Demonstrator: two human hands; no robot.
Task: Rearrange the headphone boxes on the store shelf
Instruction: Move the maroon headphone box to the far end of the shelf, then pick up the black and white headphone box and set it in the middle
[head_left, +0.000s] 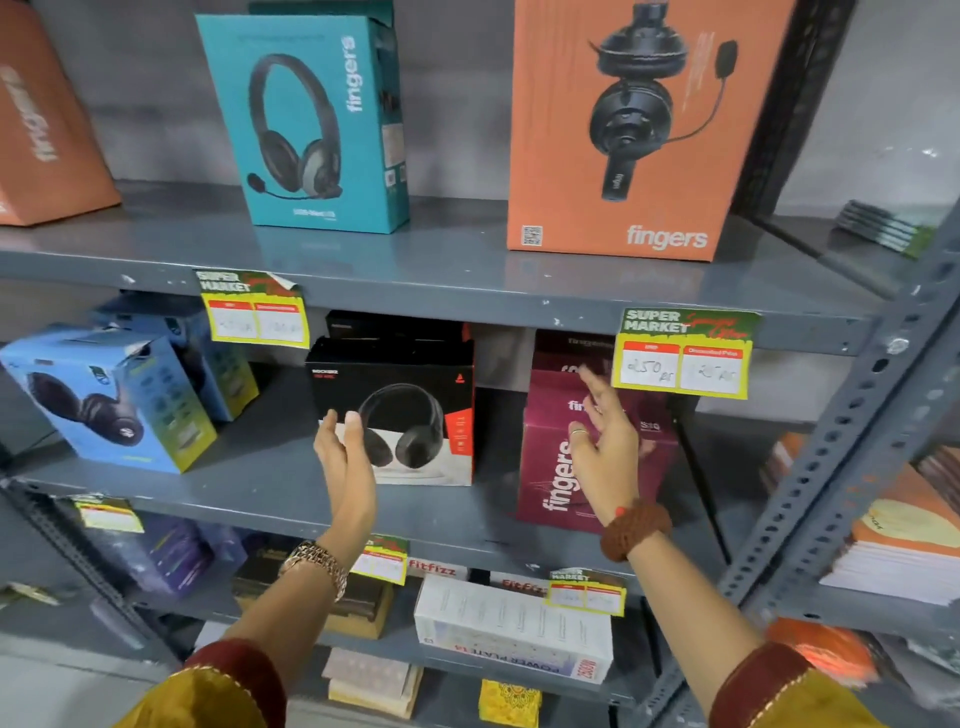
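On the middle shelf (270, 483) stand a blue headphone box (119, 400), a black headphone box (410, 410) and a maroon "fingers" box (550, 467). My left hand (345, 457) is open, fingers apart, just in front of the black box's lower left corner. My right hand (605, 441) is open in front of the maroon box; whether it touches the box I cannot tell. On the upper shelf (441, 260) a teal "fingers" headphone box (311, 124) and a large orange "fingers" box (634, 130) stand upright.
Another orange box (41, 119) sits at the upper left. Price tags (685, 353) hang from the shelf edges. The bottom shelf holds a white box (514, 623) and other packages. A perforated steel upright (852, 415) runs at the right, with stacked notebooks (904, 545) beyond.
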